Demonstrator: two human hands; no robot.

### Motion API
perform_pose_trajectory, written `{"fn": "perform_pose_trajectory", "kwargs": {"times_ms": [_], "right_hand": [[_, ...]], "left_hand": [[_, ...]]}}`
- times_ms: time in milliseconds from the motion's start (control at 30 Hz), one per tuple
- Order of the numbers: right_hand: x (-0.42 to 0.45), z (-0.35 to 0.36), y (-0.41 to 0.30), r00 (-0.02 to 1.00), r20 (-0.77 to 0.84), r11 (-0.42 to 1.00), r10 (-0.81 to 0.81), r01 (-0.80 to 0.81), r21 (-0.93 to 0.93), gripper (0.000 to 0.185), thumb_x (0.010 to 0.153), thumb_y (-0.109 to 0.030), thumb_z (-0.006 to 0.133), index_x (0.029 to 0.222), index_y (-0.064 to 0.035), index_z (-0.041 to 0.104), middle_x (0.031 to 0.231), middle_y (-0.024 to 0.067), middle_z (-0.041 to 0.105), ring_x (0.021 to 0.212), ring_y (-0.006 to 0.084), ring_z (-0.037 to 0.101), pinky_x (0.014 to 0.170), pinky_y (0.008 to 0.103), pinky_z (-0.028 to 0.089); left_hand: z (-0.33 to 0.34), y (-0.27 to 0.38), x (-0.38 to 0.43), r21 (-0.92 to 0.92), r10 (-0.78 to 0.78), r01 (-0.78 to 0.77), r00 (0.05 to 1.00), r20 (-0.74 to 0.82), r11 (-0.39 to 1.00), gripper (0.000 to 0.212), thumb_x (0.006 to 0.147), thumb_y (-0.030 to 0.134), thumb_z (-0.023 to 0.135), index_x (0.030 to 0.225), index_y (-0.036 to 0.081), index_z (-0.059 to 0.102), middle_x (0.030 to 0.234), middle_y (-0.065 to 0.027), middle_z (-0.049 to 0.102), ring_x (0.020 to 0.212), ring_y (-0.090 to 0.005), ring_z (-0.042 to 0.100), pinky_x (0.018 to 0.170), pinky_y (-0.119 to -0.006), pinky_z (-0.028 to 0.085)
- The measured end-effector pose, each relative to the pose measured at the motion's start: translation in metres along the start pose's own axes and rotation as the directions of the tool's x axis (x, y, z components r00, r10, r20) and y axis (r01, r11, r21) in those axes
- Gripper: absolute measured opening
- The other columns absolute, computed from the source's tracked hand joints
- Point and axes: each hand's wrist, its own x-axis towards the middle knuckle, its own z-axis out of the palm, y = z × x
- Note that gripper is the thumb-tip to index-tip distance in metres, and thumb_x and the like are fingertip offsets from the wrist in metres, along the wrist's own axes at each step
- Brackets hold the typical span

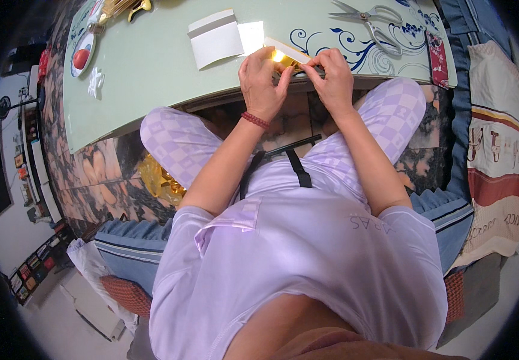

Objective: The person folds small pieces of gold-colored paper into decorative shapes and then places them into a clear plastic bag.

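Between my hands, at the table's near edge, is a shiny gold sheet (282, 57) with a white folded strip along its far side. My left hand (261, 78) pinches its left part, thumb and fingers together. At the lower right corner, my right hand (331, 74) grips it between thumb and forefinger. The sheet's underside is hidden. A creased white piece of card (216, 41) with a folded top flap lies flat to the left of my hands. Scissors with grey handles (369, 20) rest half spread, beyond my right hand.
The pale green glass-topped table (151, 76) has a curved near edge. On its left are a plate with a red round fruit (81, 59) and a crumpled white tissue (96, 82). A red patterned phone-like object (438, 60) sits at the right edge. Gold scraps (162, 180) lie on the floor.
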Motion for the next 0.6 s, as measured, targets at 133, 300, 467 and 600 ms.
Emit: {"fn": "perform_pose_trajectory", "kwargs": {"times_ms": [133,300,467,600], "right_hand": [[0.0009,0.0017,0.0009,0.999,-0.011,0.997,-0.045,0.044,-0.059,0.024,0.082,-0.022,0.087,0.086,-0.0088,0.068,0.095,0.0076,0.061,0.091,0.0302,0.065,0.078,0.0439,0.051],[0.0023,0.0016,0.0008,0.999,0.005,0.994,-0.052,0.053,-0.092,0.026,0.083,-0.022,0.087,0.087,-0.0091,0.065,0.096,0.0072,0.059,0.091,0.0301,0.065,0.077,0.0439,0.051],[0.0016,0.0049,0.0019,0.997,-0.013,0.99,-0.078,0.076,-0.122,0.028,0.083,-0.022,0.087,0.086,-0.0095,0.063,0.097,0.0071,0.059,0.09,0.03,0.064,0.077,0.0438,0.051],[0.001,0.0057,-0.0008,0.997,-0.025,0.988,-0.073,0.069,-0.142,0.028,0.083,-0.022,0.087,0.087,-0.0095,0.062,0.098,0.0074,0.059,0.09,0.0304,0.064,0.077,0.0436,0.05]], "left_hand": [[-0.0007,0.0012,0.0041,0.014,-0.022,0.022,1.0,0.002,1.0,0.02,0.084,0.02,0.086,0.086,0.01,0.069,0.133,-0.0097,0.065,0.123,-0.0283,0.062,0.107,-0.046,0.04],[0.0003,0.0,0.0053,0.027,-0.041,0.041,0.999,0.02,0.999,0.02,0.082,0.02,0.086,0.083,0.011,0.068,0.133,-0.0087,0.065,0.122,-0.0274,0.062,0.105,-0.045,0.039],[0.0017,-0.0003,0.0063,0.041,-0.029,0.029,1.0,0.009,0.999,0.021,0.082,0.021,0.085,0.081,0.011,0.067,0.132,-0.0066,0.066,0.119,-0.0268,0.062,0.105,-0.045,0.039],[0.0005,-0.0018,0.0066,0.062,-0.014,0.013,1.0,0.018,0.998,0.022,0.082,0.022,0.085,0.085,0.011,0.066,0.131,-0.0055,0.066,0.117,-0.0269,0.062,0.104,-0.045,0.039]]}}
